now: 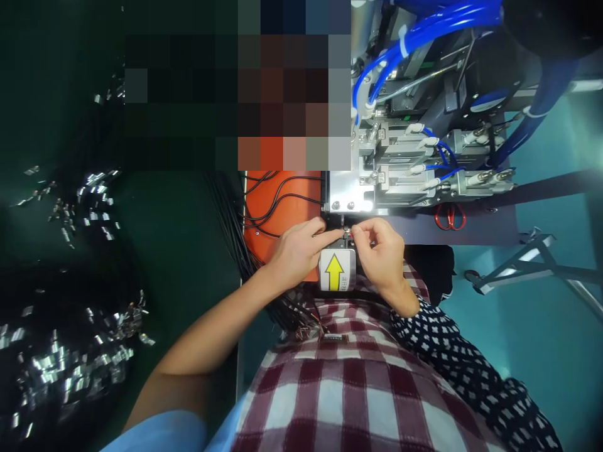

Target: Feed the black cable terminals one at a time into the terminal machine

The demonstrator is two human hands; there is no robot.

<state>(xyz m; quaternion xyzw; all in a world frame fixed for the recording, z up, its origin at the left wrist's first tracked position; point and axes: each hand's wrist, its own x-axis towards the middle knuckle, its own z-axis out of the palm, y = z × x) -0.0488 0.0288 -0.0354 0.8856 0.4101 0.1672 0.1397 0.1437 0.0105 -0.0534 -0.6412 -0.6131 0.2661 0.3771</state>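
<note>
My left hand (301,251) reaches in over the orange surface, its index fingertip at a small metal piece (347,233) in a dark fixture at the front of the machine. The other fingers are curled, and what they hold, if anything, is hidden. From the other side, my right hand (382,256) is closed in a pinch at the same spot. A speck of red shows at its fingertips, too small to name. Just below the fingertips is a white label (336,270) with a yellow arrow pointing away from me.
Black cables (282,196) cross the orange board (264,204). The machine (400,160) with cylinders and blue air hoses (438,25) stands behind my hands. Red-handled scissors (450,218) lie right. Bundles of cables with shiny ends (70,364) lie left. A blurred block covers the upper middle.
</note>
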